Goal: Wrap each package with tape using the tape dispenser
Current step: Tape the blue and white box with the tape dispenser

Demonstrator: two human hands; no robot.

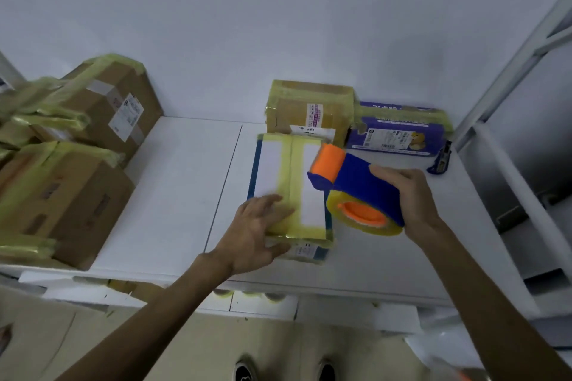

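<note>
A flat white and blue package lies on the white table, crossed and edged with yellowish tape. My left hand rests on its near left corner, fingers spread on top and thumb against the front side. My right hand grips a blue tape dispenser with an orange roller and a yellowish tape roll. The dispenser hovers just over the package's right edge, roller end pointing away from me.
Taped cardboard boxes are stacked at the left. A taped brown box and a purple taped pack stand at the back against the wall. A small blue tool lies at the right. A metal rack borders the right side.
</note>
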